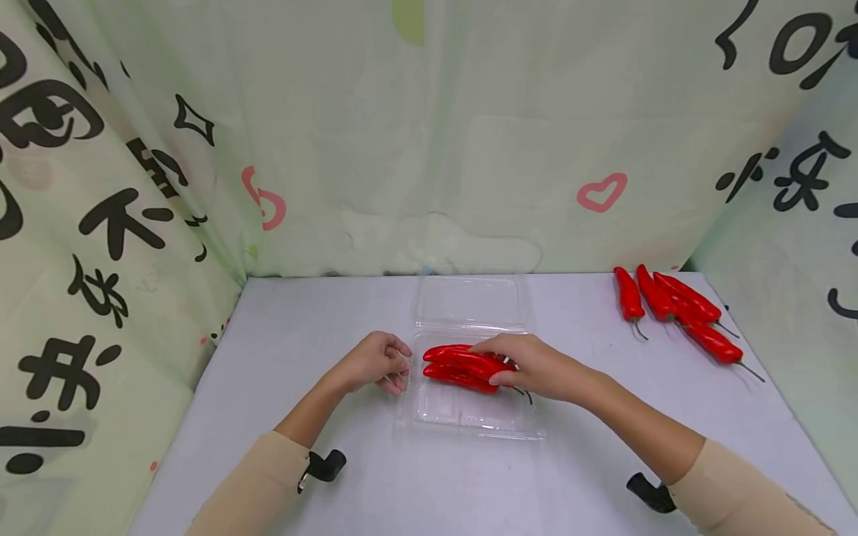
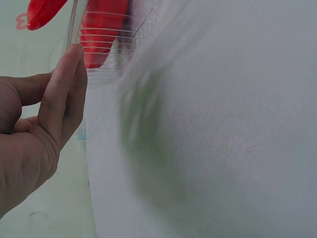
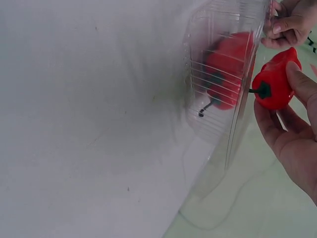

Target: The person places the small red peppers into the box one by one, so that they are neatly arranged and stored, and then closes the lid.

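A clear plastic box (image 1: 436,413) lies opened out on the table, its hinged lid (image 1: 469,301) folded back toward the curtain. My right hand (image 1: 532,365) grips a red chili pepper (image 3: 275,82) near its green stem end, above the box rim. Beneath it, other red peppers (image 3: 225,74) lie inside the box, seen through its ribbed wall, partly hidden by the held one from above. At the box's left edge my left hand (image 1: 377,362) pinches the rim, and the left wrist view shows its fingertips right at that rim.
Several more red peppers (image 1: 697,316) lie in a loose group at the table's back right corner. A pale curtain (image 1: 375,149) with printed characters encloses the white table (image 1: 308,305) at the back and both sides.
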`<state>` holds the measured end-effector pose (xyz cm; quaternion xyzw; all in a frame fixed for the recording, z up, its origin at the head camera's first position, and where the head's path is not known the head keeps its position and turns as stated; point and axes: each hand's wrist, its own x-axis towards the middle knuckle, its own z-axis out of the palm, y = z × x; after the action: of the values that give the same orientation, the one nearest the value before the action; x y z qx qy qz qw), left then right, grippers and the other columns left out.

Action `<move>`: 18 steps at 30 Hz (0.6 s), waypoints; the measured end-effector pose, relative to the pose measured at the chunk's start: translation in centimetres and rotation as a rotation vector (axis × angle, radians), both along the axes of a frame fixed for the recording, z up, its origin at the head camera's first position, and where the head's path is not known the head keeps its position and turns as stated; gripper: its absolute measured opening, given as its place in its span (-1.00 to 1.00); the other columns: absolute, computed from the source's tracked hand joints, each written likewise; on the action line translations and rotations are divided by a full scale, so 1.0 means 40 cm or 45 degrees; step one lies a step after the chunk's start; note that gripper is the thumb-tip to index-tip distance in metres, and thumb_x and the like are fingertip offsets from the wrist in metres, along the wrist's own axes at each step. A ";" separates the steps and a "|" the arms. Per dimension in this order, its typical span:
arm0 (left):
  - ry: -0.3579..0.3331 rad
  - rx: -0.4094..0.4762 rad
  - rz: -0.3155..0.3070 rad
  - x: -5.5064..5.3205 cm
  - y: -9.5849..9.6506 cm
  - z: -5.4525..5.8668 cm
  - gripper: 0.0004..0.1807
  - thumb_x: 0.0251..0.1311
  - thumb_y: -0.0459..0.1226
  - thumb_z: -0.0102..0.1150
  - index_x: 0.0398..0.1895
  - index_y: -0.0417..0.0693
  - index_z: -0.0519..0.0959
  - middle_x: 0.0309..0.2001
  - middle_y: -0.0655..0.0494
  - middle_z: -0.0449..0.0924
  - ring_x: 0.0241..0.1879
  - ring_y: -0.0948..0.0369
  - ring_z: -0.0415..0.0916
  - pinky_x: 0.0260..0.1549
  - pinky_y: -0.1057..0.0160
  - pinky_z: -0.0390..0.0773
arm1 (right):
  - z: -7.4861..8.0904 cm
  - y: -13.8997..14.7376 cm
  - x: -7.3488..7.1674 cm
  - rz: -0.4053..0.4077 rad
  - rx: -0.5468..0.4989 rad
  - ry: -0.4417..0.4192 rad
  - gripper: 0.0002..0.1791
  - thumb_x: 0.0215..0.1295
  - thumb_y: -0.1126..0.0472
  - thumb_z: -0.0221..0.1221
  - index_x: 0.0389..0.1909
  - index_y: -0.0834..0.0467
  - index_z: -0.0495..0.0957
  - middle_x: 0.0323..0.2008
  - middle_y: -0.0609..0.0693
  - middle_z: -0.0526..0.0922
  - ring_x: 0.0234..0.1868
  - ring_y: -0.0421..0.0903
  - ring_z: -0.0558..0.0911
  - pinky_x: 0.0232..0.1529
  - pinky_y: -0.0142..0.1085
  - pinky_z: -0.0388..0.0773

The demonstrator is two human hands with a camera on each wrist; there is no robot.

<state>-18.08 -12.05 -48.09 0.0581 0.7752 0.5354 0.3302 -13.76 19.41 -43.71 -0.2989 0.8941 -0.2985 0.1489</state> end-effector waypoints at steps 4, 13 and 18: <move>0.003 -0.002 -0.003 0.000 0.001 0.003 -0.72 0.38 -0.48 0.18 0.10 -0.44 0.49 -0.28 -0.27 0.69 -0.56 0.16 0.67 -0.47 0.18 0.78 | -0.008 -0.009 0.004 0.038 0.044 0.023 -0.44 0.31 0.21 0.39 0.32 0.11 0.54 0.19 0.01 0.65 0.16 0.01 0.61 -0.02 -0.32 0.72; 0.004 0.009 -0.005 0.000 0.001 0.003 -0.72 0.37 -0.49 0.18 0.09 -0.45 0.48 -0.29 -0.25 0.69 -0.56 0.16 0.67 -0.47 0.17 0.79 | -0.031 -0.021 0.013 0.095 0.080 0.065 -0.48 0.30 0.22 0.39 0.28 0.10 0.57 0.14 0.00 0.66 0.13 -0.03 0.61 0.01 -0.29 0.71; 0.004 0.002 -0.004 0.000 0.000 0.003 -0.72 0.38 -0.49 0.19 0.09 -0.44 0.48 -0.27 -0.28 0.69 -0.57 0.16 0.67 -0.47 0.17 0.78 | -0.041 -0.032 0.019 0.112 0.108 0.084 -0.48 0.29 0.22 0.40 0.26 0.13 0.57 0.15 0.04 0.64 0.16 0.01 0.60 0.00 -0.28 0.73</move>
<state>-18.08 -12.03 -47.98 0.0605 0.7751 0.5354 0.3299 -13.01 18.13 -45.34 -0.3411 0.8963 -0.2436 0.1447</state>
